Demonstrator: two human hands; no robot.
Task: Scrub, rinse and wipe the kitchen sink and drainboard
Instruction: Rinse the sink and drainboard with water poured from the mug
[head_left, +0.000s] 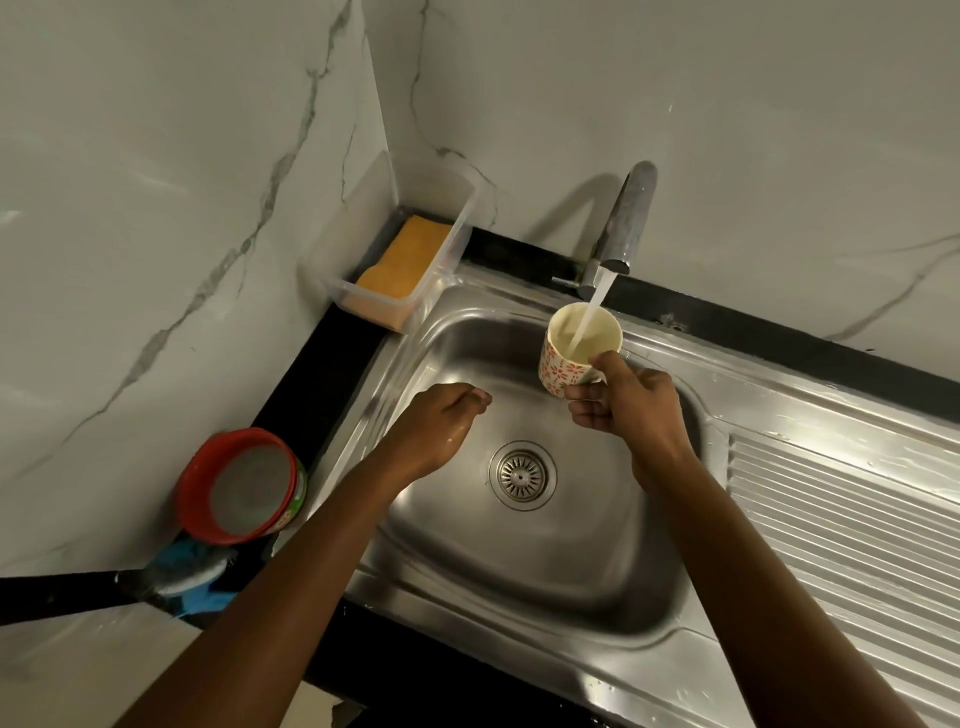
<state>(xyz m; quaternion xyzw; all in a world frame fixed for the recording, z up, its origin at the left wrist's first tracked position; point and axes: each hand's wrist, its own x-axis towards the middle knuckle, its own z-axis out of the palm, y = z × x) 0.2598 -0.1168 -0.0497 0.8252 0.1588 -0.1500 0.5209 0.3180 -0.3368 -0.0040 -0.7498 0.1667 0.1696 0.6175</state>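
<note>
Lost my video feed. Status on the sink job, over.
Right hand grips red-patterned ceramic cup, filling under running steel tap. Left hand empty over stainless steel sink basin. Orange sponge untouched in clear plastic box.

You have one steel sink (519, 561) with one drain strainer (522, 475) and one ribbed drainboard (841, 519). One tap (626, 218) stands behind it. You count one patterned mug (563, 371), one clear plastic box (447, 249) holding one orange sponge (402, 257), one red-rimmed tub (239, 486) and one blue cloth (200, 592) on the counter (332, 364), and two hands: left hand (441, 421), right hand (631, 410).
</note>
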